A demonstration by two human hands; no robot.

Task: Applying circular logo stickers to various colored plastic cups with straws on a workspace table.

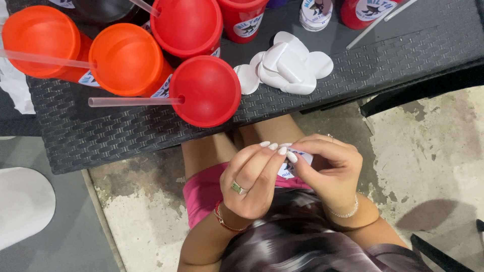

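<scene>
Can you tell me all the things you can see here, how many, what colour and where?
lidded cups: six partly in view, red and orange, on the table's left and back
straws: several, clear, through the lids
backing papers: a pile, white, table middle
sticker stack: one, round, white, table back
table: one, black woven, top
sticker: one, round, white, between both hands
left hand: ring, red bracelet
right hand: silver bracelet
</scene>
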